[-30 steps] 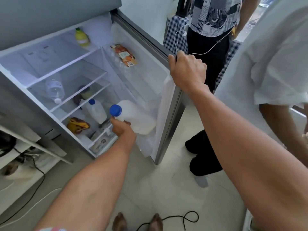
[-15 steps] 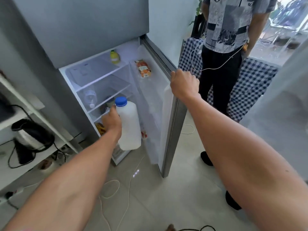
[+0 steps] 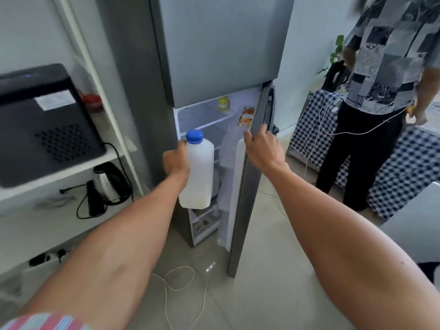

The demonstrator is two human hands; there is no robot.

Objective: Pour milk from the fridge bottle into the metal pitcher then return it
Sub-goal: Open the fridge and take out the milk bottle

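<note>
Milk bottle (image 3: 197,172), the only one out, hangs upright with its blue cap (image 3: 194,136) on before the open fridge, left hand (image 3: 176,160) wrapped round its side, right hand (image 3: 260,145) gripping the fridge door (image 3: 250,186) edge; best keep it level and swing that single door shut gently.

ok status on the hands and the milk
Left hand gripping milk bottle, blue cap on. Right hand on fridge door edge. Path clear.

Single head camera looks forward and down toward the fridge (image 3: 214,55), close
</note>
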